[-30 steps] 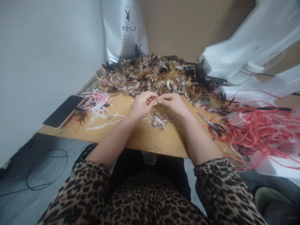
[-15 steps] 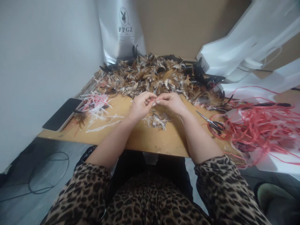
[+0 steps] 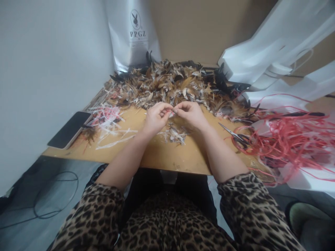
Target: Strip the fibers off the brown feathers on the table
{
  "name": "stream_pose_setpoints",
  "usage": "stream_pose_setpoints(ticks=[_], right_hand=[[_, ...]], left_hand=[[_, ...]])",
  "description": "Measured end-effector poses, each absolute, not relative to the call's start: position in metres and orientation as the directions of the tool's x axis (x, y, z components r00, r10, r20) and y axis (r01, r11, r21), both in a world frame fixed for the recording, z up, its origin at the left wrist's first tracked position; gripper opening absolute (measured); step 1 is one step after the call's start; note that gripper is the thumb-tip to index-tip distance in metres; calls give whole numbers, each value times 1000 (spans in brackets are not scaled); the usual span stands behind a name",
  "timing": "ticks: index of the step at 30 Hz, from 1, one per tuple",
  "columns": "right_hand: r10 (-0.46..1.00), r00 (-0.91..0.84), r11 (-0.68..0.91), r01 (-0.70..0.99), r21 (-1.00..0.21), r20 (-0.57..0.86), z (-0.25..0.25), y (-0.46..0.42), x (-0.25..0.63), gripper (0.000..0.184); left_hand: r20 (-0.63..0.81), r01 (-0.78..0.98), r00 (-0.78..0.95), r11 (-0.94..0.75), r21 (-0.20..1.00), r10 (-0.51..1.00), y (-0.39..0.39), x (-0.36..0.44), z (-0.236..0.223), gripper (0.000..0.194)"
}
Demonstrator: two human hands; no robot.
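1. The person's left hand (image 3: 156,118) and right hand (image 3: 191,115) met above the middle of a tan, flat board-like tabletop (image 3: 167,157), their fingertips close together and just in front of a feather pile.
2. Between those fingertips was a small red-and-white piece (image 3: 171,113), mostly hidden. Both hands were closed in a pinch on it. Its visible part was too small and blurred to tell which way it pointed or how its long axis ran.
3. Beneath and slightly nearer the person lay a small, loose clump of pale feather scraps (image 3: 177,135).
4. Beyond the hands spread a wide, tangled pile of brown, cream and black feathers (image 3: 167,82), with a silvery bag printed "PPGZ" (image 3: 136,45) standing behind its left part.
5. To the left lay a heap of pink and white strips (image 3: 106,116), and beside it a black-screened phone (image 3: 69,129), its long axis slanting from near left to far right.
6. To the right lay metal scissors with black handles (image 3: 242,139), blades pointing away and leftward, next to a large tangle of glossy red ribbon (image 3: 293,143).
7. Leopard-print sleeves (image 3: 91,212) covered the upper parts of both arms.
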State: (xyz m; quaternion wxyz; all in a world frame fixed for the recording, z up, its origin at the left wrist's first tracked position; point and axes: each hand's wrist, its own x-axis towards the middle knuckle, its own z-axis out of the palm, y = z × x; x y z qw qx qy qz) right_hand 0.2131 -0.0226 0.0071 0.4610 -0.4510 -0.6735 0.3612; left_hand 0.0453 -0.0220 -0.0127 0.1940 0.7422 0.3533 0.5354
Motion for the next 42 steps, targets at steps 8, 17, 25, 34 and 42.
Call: stream_pose_setpoints(ticks=[8, 17, 25, 34, 42], right_hand=[[956, -209, 258, 254, -932, 208, 9, -23, 217, 19], [947, -210, 298, 294, -908, 243, 11, -23, 218, 16], [965, -171, 240, 288, -927, 197, 9, -23, 216, 19], [944, -196, 296, 139, -945, 267, 9, -23, 209, 21], [949, -193, 289, 229, -929, 248, 10, -23, 212, 22]], left_hand=[[678, 344, 198, -698, 629, 708, -24, 45, -11, 12], [672, 332, 209, -697, 635, 711, -23, 45, -13, 10], [645, 371, 131, -640, 673, 753, -21, 47, -14, 3], [594, 403, 73, -568, 717, 801, -17, 46, -17, 7], [661, 412, 87, -631, 658, 746, -21, 45, -13, 4]])
